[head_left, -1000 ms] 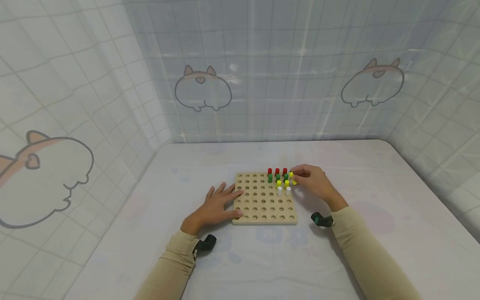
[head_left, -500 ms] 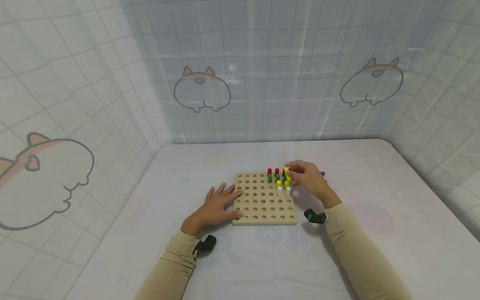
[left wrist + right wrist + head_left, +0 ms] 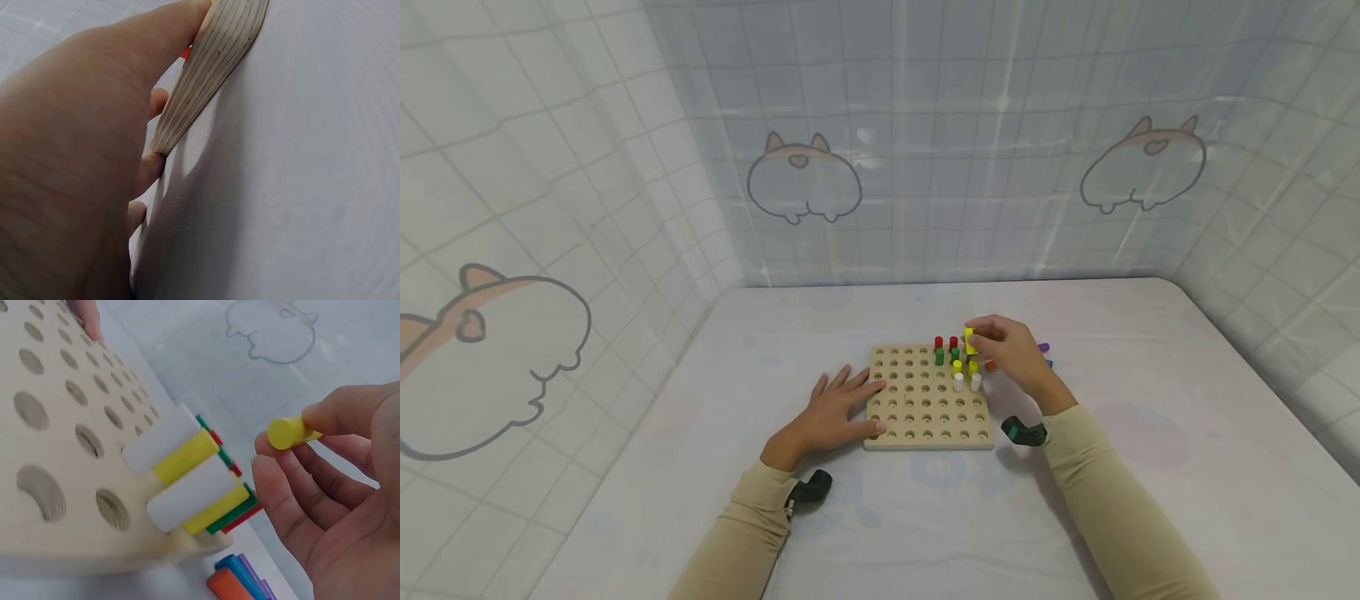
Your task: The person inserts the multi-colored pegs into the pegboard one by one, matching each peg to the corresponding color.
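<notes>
**Yellow peg (image 3: 292, 432) held at wooden board (image 3: 917, 417)'s far right corner**

The right hand (image 3: 1018, 358) pinches it between thumb and fingertips near red pegs (image 3: 938, 342) and green pegs (image 3: 939, 357), farther left than a second ago. The left hand (image 3: 826, 418), fingers spread, touches the board's left edge. Orange peg (image 3: 228, 584), blue peg (image 3: 239, 570) and purple peg (image 3: 1043, 347) now show at right.
</notes>
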`<state>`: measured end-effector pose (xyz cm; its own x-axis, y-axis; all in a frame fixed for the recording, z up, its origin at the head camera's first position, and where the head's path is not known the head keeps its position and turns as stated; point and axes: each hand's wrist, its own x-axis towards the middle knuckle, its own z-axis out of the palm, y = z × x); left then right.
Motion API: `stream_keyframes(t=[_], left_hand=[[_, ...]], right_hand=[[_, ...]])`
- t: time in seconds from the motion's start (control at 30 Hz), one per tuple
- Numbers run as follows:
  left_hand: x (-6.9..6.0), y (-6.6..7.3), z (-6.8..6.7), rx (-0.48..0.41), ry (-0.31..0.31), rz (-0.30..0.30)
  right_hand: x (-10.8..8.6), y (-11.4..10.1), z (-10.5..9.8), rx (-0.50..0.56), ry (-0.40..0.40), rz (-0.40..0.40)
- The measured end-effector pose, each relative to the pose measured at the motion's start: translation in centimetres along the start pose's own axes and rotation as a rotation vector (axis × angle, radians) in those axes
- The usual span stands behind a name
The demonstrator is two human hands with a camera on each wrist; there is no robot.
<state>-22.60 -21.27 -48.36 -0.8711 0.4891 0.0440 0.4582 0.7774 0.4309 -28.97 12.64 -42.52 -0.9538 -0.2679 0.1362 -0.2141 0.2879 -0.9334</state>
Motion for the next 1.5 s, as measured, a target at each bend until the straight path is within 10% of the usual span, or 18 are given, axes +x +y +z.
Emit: stream_keyframes(t=[1.5], left_hand=[[0.3, 0.1, -0.1, 0.004, -0.003, 0.006]], right_hand=[[0.5, 0.4, 3.7, -0.248, -0.023, -0.036]])
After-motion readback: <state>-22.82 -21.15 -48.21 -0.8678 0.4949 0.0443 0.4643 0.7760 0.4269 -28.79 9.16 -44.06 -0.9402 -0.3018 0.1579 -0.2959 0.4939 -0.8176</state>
